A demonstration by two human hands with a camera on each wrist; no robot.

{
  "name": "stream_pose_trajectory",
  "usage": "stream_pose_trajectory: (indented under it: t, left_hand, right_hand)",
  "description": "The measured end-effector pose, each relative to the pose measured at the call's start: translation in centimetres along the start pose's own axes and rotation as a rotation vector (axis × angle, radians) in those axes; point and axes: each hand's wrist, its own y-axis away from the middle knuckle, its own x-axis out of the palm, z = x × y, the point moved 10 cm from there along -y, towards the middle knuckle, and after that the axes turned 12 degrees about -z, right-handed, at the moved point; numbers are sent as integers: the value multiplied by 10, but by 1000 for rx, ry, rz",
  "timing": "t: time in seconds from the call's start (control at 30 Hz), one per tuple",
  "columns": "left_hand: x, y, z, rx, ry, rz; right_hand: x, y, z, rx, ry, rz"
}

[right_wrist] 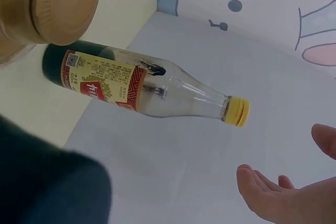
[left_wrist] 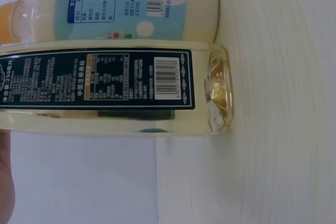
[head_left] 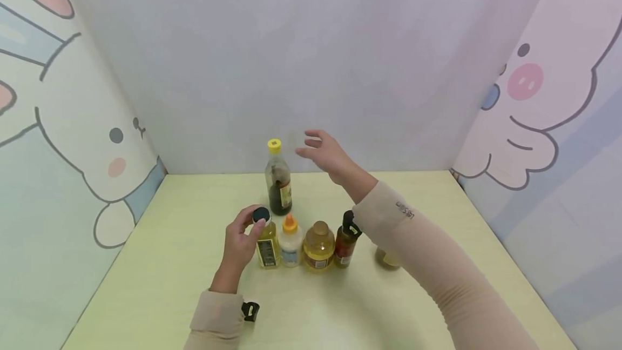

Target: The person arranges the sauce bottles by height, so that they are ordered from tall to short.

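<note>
My left hand (head_left: 241,237) grips a square clear bottle of pale yellow liquid (head_left: 268,250) around its dark cap and neck. The left wrist view shows that bottle's dark back label (left_wrist: 105,80) close up, with its base at the table surface. Behind it stands a tall soy sauce bottle (head_left: 279,190), upright, with a yellow cap and dark liquid in its lower part. My right hand (head_left: 329,154) hovers right of the yellow cap, fingers spread and apart from the bottle. In the right wrist view a gap shows between the hand (right_wrist: 294,200) and the soy sauce bottle (right_wrist: 142,80).
Beside the held bottle stand a white squeeze bottle (head_left: 290,247) with an orange nozzle, a round bottle (head_left: 318,250) of amber liquid and a dark-capped reddish-brown bottle (head_left: 344,247). Another container (head_left: 387,258) is partly hidden by my right sleeve. A wall (head_left: 311,69) rises behind the table.
</note>
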Motion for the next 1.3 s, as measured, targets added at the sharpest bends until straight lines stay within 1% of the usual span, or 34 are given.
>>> stream_pose_trajectory:
  t: [0.1, 0.37, 0.7, 0.87, 1.3]
  left_hand:
    - [0, -3, 0, 9, -4, -2]
    - [-1, -4, 3, -16, -14, -1]
    - [-1, -1, 3, -29, -20, 3]
    - [-1, 0, 4, -34, -24, 1]
    - [0, 0, 3, -14, -22, 0]
  right_hand:
    - [-5, 3, 2, -7, -11, 5]
    - [-15, 11, 2, -24, -47, 28]
    - [-25, 27, -3, -50, -27, 48]
    - [-31, 36, -8, -62, -35, 54]
    - [-45, 55, -29, -64, -97, 102]
